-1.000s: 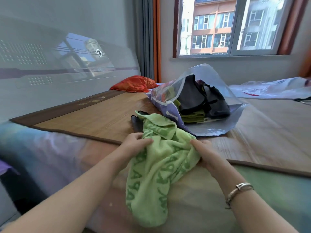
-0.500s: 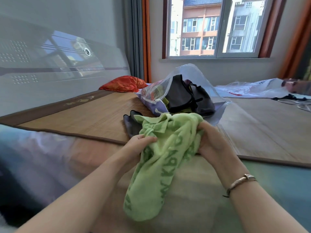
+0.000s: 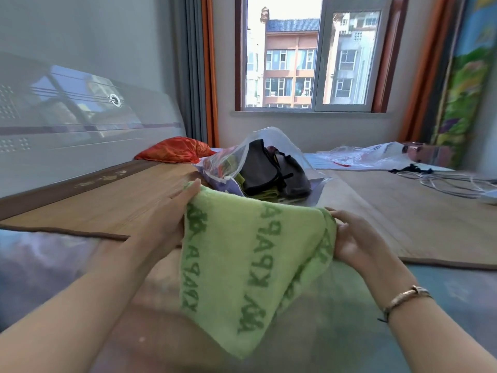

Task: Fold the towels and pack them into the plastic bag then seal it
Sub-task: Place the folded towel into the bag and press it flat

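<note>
Bed (image 3: 403,211): a woven mat covered it, giving a flat place for folding.
Plastic bag (image 3: 258,146): it lay on the mat beyond the hands, mouth gaping, dark folded cloths already inside.
Green towel (image 3: 242,265): held up over the bed's near edge, stretched between both hands, probably to square it for folding.
Left hand (image 3: 174,211): pinching the towel's upper left corner.
Right hand (image 3: 355,238): fingers curled around the upper right corner.

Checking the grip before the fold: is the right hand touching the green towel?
Touching. The head view shows the right hand gripping the green towel's right edge, cloth bunched against its palm.
</note>
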Motion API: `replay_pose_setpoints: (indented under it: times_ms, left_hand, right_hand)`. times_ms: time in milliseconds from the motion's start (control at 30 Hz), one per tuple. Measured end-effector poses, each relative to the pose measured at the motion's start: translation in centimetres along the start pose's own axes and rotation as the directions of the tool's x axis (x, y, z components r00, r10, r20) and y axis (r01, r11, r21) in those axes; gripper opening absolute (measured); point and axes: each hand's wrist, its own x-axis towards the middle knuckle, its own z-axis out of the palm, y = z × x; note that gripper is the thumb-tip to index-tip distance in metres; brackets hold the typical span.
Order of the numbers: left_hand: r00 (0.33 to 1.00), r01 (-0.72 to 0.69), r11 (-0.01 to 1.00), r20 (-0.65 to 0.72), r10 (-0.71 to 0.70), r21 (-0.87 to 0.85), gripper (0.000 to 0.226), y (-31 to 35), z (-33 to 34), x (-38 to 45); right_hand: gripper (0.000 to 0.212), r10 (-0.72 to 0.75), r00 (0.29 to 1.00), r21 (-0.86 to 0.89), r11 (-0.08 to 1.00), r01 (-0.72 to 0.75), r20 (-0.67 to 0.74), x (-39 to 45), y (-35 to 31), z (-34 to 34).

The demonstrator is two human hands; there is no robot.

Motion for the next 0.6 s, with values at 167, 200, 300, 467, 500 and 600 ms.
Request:
replay_pose_setpoints:
  times_ms: [167, 200, 300, 467, 500, 600]
  left_hand:
    - [0.997, -0.071, 0.997, 0.028, 0.070, 0.023, 0.048, 4.1, 0.6, 0.0]
    - [0.996, -0.086, 0.996, 0.030, 0.086, 0.003, 0.048, 4.8, 0.8, -0.1]
    - [0.986, -0.163, 0.985, 0.011, 0.164, -0.051, 0.042, 7.0, 1.5, -0.5]
    - [0.972, -0.224, 0.966, 0.037, 0.230, -0.131, 0.034, 10.9, 1.5, -1.7]
    - [0.969, -0.234, 0.960, 0.051, 0.244, -0.154, 0.033, 11.6, 1.5, -2.0]
    - [0.957, -0.270, 0.946, 0.062, 0.284, -0.178, 0.031, 12.7, 1.2, -2.2]
  right_hand:
    - [0.017, -0.151, 0.983, -0.076, 0.987, 0.143, -0.107, -1.8, -4.7, 0.2]
    - [0.015, -0.218, 0.968, -0.125, 0.971, 0.202, -0.124, -2.1, -5.9, 0.6]
    - [0.021, -0.441, 0.879, -0.195, 0.892, 0.408, -0.179, -3.2, -9.4, 1.6]
    - [0.020, -0.655, 0.742, -0.200, 0.753, 0.627, -0.139, -5.9, -13.0, 4.3]
    - [0.020, -0.686, 0.714, -0.201, 0.726, 0.658, -0.140, -6.2, -13.3, 4.9]
    - [0.018, -0.734, 0.663, -0.219, 0.677, 0.702, -0.147, -6.6, -13.9, 6.3]
